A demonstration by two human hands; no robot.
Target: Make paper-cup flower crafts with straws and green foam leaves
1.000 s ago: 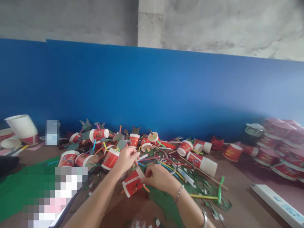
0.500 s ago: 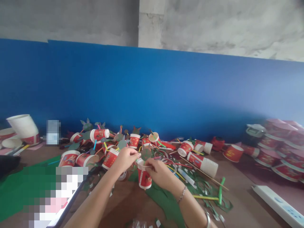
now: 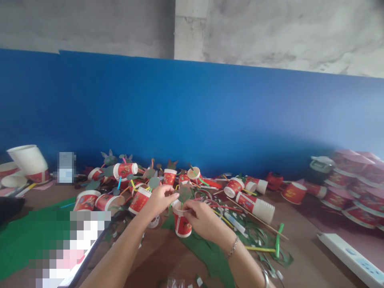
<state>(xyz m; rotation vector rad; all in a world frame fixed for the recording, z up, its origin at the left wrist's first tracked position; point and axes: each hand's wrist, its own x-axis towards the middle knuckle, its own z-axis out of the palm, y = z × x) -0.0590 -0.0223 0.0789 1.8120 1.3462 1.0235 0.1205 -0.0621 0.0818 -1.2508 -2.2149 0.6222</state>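
Note:
A red paper cup (image 3: 182, 227) with a white rim stands upright in front of me, its base low over the table. My right hand (image 3: 202, 218) is closed on the cup's rim from the right, thumb and fingers pinched together there. A round dark green paper cut-out (image 3: 185, 193) with small ear-like points rises above the cup's mouth. At its left edge, my left hand (image 3: 163, 199) has thumb and fingertips pinched together. The exact contact between the left fingers and the cut-out is too small to see clearly.
Red paper cups with animal-shaped cut-outs (image 3: 139, 202) crowd the back. A stack of cups (image 3: 255, 207) lies on its side to the right, beside a glue-like tube (image 3: 235, 223) and green paper scraps (image 3: 207, 254). A power strip (image 3: 354, 256) lies at right.

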